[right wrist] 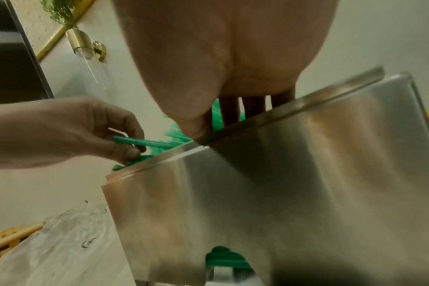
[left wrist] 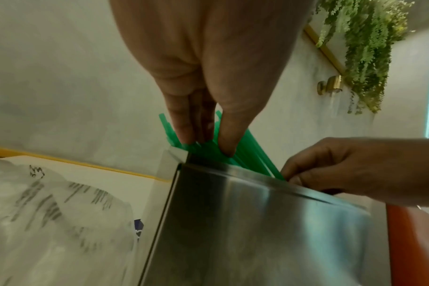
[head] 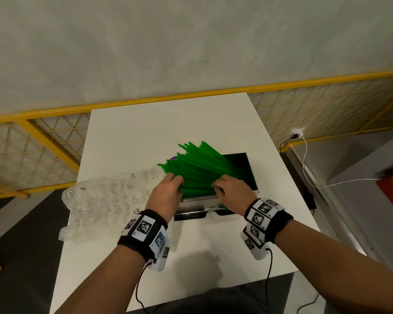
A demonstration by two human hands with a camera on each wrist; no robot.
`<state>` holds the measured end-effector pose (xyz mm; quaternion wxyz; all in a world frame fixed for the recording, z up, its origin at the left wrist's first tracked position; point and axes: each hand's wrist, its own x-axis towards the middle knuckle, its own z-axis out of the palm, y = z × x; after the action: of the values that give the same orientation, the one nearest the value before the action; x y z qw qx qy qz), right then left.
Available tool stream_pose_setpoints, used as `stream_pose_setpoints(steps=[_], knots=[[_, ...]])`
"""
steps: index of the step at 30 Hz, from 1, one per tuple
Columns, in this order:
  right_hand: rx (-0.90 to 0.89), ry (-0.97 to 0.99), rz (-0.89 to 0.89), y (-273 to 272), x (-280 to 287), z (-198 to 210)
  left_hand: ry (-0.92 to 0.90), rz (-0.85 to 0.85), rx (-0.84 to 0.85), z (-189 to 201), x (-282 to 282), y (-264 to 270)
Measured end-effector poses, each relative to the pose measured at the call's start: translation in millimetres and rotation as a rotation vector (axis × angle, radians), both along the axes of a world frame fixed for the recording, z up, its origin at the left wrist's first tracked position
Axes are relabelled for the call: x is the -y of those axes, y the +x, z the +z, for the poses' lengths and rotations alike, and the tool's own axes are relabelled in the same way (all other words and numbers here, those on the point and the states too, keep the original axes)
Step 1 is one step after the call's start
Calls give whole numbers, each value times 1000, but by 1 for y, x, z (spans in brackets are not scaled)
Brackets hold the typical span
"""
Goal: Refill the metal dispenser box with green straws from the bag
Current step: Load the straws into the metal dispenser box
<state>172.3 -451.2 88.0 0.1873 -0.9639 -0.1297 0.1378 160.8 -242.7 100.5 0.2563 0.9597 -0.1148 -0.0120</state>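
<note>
stood on the white desk (head: 132, 137), right of centre: the metal dispenser box (left wrist: 257, 222), open at the top, front face toward the near edge. leaned out of it toward the far left in a loose fan: a thick bunch of green straws (head: 197, 168), lower ends inside the box, tips spread above the rim. rested on the bunch's near left side: the left hand (head: 166, 189), fingers curled over the straws, one straw pinched between thumb and fingers in the right wrist view. pressed onto the bunch's near right side, at the box rim: the right hand (head: 230, 188), fingers bent down among the straws. lay crumpled on the desk just left of the box: the clear printed bag (head: 100, 200). showed through the slot low on the box front: more green straws.
</note>
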Motion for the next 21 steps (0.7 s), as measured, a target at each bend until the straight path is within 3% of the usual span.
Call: stream_pose_setpoints(steps=[3, 5, 8, 14, 18, 21], knots=[[8, 3, -9, 6, -2, 4, -123, 153, 24, 7, -11, 4], [30, -7, -47, 7, -1, 5, -171, 196, -55, 9, -19, 3], [-13, 36, -104, 10, -1, 3, -143, 143, -173, 6, -23, -3], [-137, 199, -21, 11, -10, 9, 139, -37, -88, 1, -19, -5], [-215, 106, 131, 9, -11, 11, 36, 27, 28, -1, -22, -5], [-208, 36, 174, 9, -7, 12, -26, -95, 87, 2, -12, -5]])
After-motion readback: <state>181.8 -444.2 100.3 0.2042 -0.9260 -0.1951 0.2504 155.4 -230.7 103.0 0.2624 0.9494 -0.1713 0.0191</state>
